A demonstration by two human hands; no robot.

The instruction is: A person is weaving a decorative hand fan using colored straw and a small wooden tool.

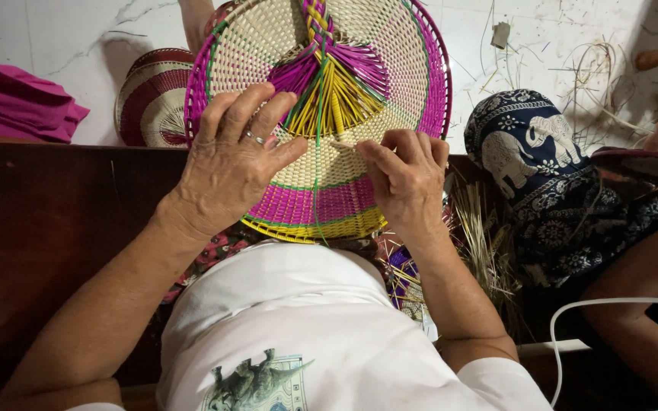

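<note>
Bare dark bench (55, 221) left of the woven fan (321, 68); straw bundle (481, 236) and a neighbour's patterned knee (542, 152) close on the right

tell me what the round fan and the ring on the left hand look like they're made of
Round fan: seemingly woven plant strips, cane or palm, dyed magenta, yellow and green around natural cream; the basket-weave grid and loose strands show it, matte finish. Ring on the left hand: shiny silvery metal by its glint; which metal cannot be told.

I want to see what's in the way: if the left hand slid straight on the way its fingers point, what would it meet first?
The left hand lies flat on the woven fan, fingers pointing up and right. Going on, it would probably first meet the bundle of yellow and purple strands fanning out from the braid, right by its fingertips.
</note>
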